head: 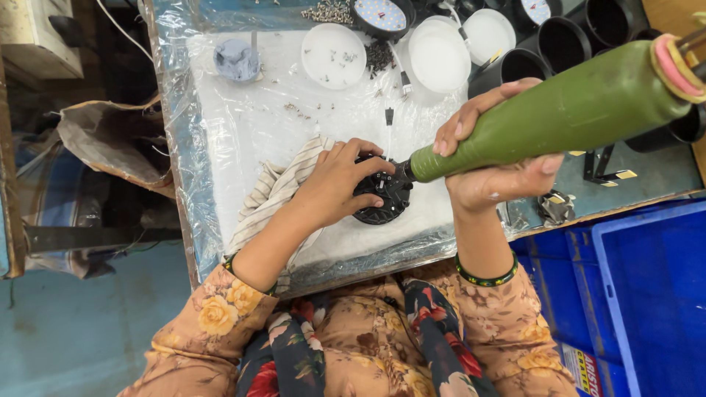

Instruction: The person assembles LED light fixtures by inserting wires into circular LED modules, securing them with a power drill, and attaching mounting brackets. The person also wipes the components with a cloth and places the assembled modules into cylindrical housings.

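Few small screws [340,56] in white dish [333,73]

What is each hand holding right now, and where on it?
Right hand grips the green driver around its lower body. Left hand holds the black round part by its top and near rim.

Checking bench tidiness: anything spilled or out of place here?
Yes. Small screws lie loose on the white work surface, outside the white dish and the screw piles behind it. A striped cloth hangs over the front edge under the left hand. The black round part and the green power screwdriver look fine.
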